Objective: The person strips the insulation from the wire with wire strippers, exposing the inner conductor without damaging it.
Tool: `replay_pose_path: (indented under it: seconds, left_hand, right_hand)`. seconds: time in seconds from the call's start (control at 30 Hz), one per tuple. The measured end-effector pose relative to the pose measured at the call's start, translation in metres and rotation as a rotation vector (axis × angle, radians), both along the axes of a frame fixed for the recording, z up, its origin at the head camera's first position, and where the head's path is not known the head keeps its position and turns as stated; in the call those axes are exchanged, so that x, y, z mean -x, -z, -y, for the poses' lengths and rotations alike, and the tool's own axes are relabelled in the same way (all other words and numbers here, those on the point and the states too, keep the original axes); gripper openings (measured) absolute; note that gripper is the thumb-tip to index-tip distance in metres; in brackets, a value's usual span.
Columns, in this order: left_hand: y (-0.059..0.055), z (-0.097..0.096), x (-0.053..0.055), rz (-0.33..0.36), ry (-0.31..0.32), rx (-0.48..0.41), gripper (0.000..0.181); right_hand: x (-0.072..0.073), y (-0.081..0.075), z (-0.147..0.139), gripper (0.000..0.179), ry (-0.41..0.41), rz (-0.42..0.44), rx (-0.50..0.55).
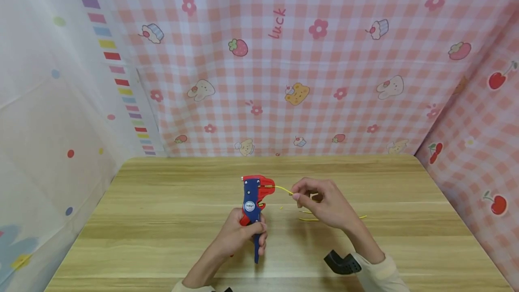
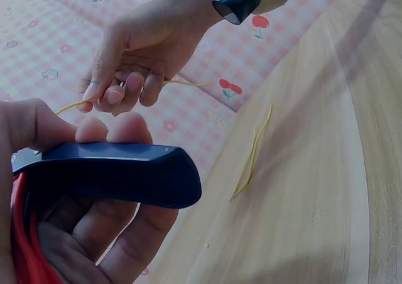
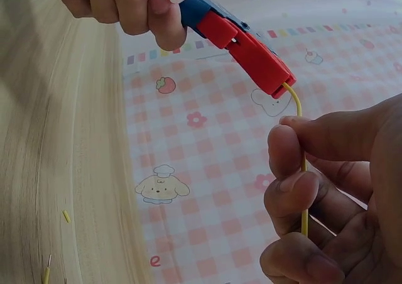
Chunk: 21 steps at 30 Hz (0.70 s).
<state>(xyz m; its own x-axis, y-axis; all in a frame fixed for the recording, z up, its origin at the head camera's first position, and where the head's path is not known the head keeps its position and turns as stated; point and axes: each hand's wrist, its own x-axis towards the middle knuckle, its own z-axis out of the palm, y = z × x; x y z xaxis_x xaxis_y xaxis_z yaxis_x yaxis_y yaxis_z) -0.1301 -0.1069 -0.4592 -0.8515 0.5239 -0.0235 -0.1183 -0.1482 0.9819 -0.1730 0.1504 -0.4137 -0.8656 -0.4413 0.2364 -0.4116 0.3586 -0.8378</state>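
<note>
My left hand (image 1: 243,233) grips the handles of a red and blue wire stripper (image 1: 251,199), held upright above the table with its red jaws toward the right. Between the thumb and fingertips of my right hand (image 1: 324,202) is a yellow wire (image 1: 284,189). That wire's far end enters the stripper's red nose (image 3: 270,73), as the right wrist view shows; the end inside is hidden. The wire's other part runs down across the curled right fingers (image 3: 301,190). In the left wrist view, the blue handle (image 2: 125,168) lies within the left fingers.
More yellow wires (image 2: 251,158) lie on the wooden table (image 1: 162,220) under my right hand. One shows a bare metal tip (image 3: 49,262). A small yellow scrap (image 3: 66,216) lies close by. A pink checked cloth (image 1: 284,66) hangs behind the table.
</note>
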Motion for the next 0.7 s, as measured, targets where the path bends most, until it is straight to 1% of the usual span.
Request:
replay_pose_path:
  seconds: [0.23,0.47,0.6,0.7]
  left_hand:
    - [-0.001,-0.003,-0.004,0.018,-0.029,0.003,0.009]
    - [-0.004,-0.008,-0.007,0.05,-0.081,0.028,0.01]
    - [-0.003,-0.01,-0.006,0.097,-0.154,0.06,0.009]
    - [0.002,-0.009,-0.005,0.12,-0.182,0.062,0.01]
  right_hand:
    - [-0.001,0.0,0.0,0.004,0.003,0.008,0.001]
    - [-0.002,-0.001,0.0,0.004,0.011,0.009,-0.009]
    - [-0.002,-0.001,0.002,0.004,0.011,-0.023,-0.029]
    - [-0.003,0.001,0.005,0.006,0.008,-0.048,-0.053]
